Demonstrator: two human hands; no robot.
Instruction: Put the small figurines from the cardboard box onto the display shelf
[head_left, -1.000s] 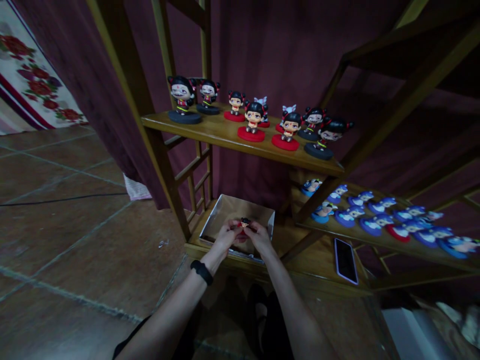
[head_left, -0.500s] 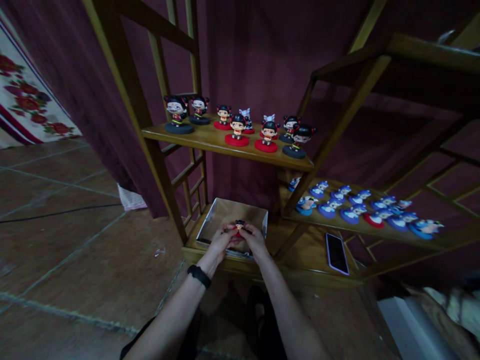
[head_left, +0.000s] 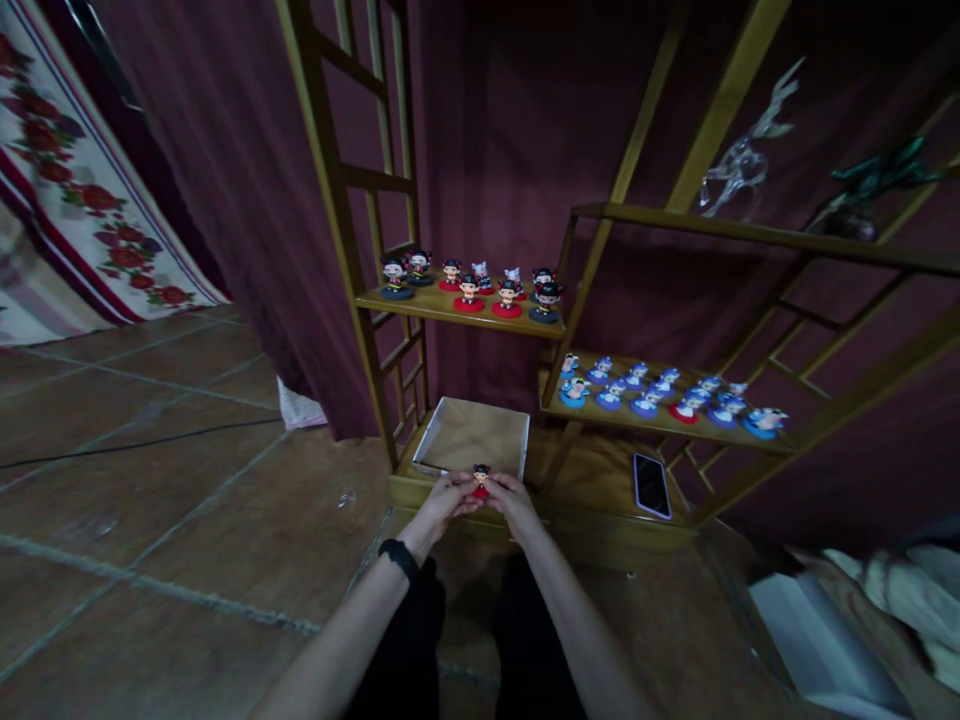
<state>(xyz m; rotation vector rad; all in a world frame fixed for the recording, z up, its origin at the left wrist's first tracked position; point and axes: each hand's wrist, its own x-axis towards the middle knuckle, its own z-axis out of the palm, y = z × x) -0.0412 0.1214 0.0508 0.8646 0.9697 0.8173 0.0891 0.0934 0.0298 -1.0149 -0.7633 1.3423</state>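
Note:
A small figurine (head_left: 481, 476) with black hair in two buns and a red base is held upright between my two hands. My left hand (head_left: 450, 496) grips it from the left, fingers closed around the base. From the right, my right hand (head_left: 508, 494) pinches the same figurine. Both hands are at the near edge of an open shallow cardboard box (head_left: 480, 436), which rests on the bottom board of a wooden shelf. Similar figurines on red and dark bases, such as one red-based figurine (head_left: 508, 297), stand on the shelf board above the box.
Several blue and purple figurines (head_left: 646, 398) line the lower right shelf (head_left: 570, 408). A phone (head_left: 651, 486) lies on the bottom board. Glass ornaments (head_left: 742, 170) stand on the upper right shelf. A white box (head_left: 817, 630) is on the floor at right, and a cable (head_left: 150, 443) runs along the left.
My view has pulled back and tilted up, so more of the upper shelf shows. My hands, still holding the figurine, have moved from over the box to its near edge.

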